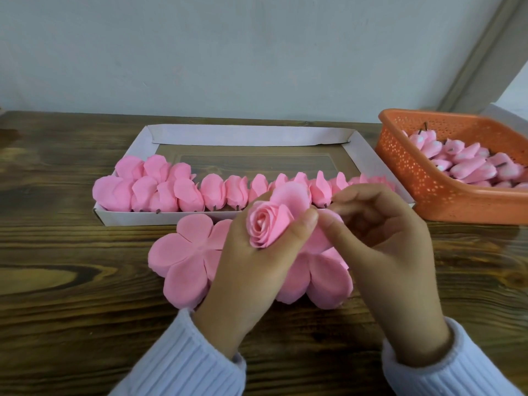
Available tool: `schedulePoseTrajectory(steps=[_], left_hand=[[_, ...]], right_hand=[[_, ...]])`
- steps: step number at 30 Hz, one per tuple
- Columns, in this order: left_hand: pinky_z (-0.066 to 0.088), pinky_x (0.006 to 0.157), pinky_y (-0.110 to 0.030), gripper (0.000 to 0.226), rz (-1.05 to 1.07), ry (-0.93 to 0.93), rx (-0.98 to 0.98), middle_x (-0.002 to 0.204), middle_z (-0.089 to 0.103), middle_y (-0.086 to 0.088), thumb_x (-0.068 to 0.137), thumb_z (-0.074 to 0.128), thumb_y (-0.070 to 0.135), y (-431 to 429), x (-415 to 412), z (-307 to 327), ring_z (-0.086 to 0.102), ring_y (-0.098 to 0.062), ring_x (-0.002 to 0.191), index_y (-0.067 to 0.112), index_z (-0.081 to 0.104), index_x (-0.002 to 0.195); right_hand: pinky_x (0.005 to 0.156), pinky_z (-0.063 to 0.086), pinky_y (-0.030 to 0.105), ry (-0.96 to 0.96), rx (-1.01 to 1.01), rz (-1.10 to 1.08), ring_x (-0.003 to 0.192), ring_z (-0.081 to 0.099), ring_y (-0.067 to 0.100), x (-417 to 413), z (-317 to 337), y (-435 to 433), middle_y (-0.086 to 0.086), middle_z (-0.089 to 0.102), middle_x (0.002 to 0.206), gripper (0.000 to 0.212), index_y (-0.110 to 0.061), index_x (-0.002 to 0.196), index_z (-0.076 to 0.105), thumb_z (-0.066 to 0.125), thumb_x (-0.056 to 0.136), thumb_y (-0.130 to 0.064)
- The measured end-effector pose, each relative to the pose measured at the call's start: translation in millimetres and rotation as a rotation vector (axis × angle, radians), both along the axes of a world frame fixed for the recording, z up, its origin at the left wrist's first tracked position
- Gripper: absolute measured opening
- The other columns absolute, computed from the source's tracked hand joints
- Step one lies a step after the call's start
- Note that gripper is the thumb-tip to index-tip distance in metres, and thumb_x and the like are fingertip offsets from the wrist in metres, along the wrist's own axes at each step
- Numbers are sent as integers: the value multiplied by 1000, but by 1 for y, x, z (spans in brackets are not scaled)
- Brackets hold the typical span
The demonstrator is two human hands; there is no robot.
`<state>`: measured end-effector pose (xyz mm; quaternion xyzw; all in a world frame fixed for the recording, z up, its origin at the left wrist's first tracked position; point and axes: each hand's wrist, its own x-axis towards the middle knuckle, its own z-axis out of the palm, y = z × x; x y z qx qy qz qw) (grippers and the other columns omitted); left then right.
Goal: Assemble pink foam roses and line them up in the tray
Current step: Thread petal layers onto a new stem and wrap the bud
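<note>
Holding the half-built rose [267,227] just in front of the tray [251,135], the left hand [251,270] has its grip curled round it. Right hand [385,241] pinches an outer petal [325,235], above the desk [71,252].

I see left hand [251,270] gripping rose [267,224], right hand [383,241] pinching its outer petal layer [317,238]. Flat petal sheets [185,252] on table [71,267] underneath. Finished roses [217,192] line tray [251,135] front. Orange basket [423,184] right, holding buds [468,164].
</note>
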<state>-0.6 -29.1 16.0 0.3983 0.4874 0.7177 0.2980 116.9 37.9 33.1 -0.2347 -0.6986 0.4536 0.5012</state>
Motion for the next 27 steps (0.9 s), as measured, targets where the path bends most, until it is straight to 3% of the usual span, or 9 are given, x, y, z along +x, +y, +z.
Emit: schedulePoseTrajectory(steps=[5, 9, 13, 17, 21, 25, 27], left_hand=[[54, 71, -32, 40, 0, -21, -11, 75, 67, -5, 66, 72, 44, 1, 2, -1, 65, -16, 74, 8, 67, 82], [55, 73, -23, 27, -61, 29, 5, 83, 73, -1, 73, 69, 37, 1, 2, 1, 69, -12, 80, 12, 70, 85], [51, 68, -12, 15, -141, 109, 26, 78, 72, 11, 79, 67, 23, -1, 3, 4, 68, 1, 77, 12, 70, 90], [56, 74, -24, 28, -157, 119, -23, 84, 73, 2, 71, 74, 32, -2, 3, 2, 70, -13, 83, 13, 72, 91], [57, 78, -28, 40, -148, 128, -111, 89, 74, 5, 57, 80, 41, -3, 3, 0, 70, -10, 88, 21, 71, 91], [57, 76, -24, 41, -125, 175, -121, 90, 74, 8, 53, 81, 42, -2, 2, -1, 70, -8, 87, 30, 70, 91], [58, 79, -32, 40, -137, 186, -84, 90, 73, 2, 55, 82, 37, -2, 3, 0, 70, -14, 88, 26, 69, 91]], right_hand=[[66, 48, 13, -19, 203, -85, 73, 66, 8, 0, -2, -3, -11, 69, 85, 21, -19, 90, 62, 72, 77, -7], [66, 49, 15, 1, 228, -93, 75, 67, 6, 0, -1, -4, -15, 69, 86, 25, -21, 93, 60, 72, 76, -7], [65, 49, 12, 48, 172, -100, 73, 68, 5, 0, 0, -5, -6, 71, 84, 24, -14, 94, 59, 74, 75, -10], [67, 50, 13, 125, 91, -57, 75, 68, 5, 1, 3, -4, -3, 71, 86, 23, -15, 94, 59, 74, 77, -10], [71, 52, 18, 164, 41, -11, 81, 68, 7, 0, 3, -4, -3, 70, 89, 12, -12, 94, 60, 60, 84, -19], [74, 50, 18, 75, 10, 51, 86, 66, 5, 0, 2, -2, -5, 69, 97, 21, -14, 97, 65, 50, 89, -25], [82, 48, 18, -10, 51, 85, 99, 65, 9, -1, 2, -1, -6, 70, 101, 24, -16, 95, 69, 47, 90, -26]])
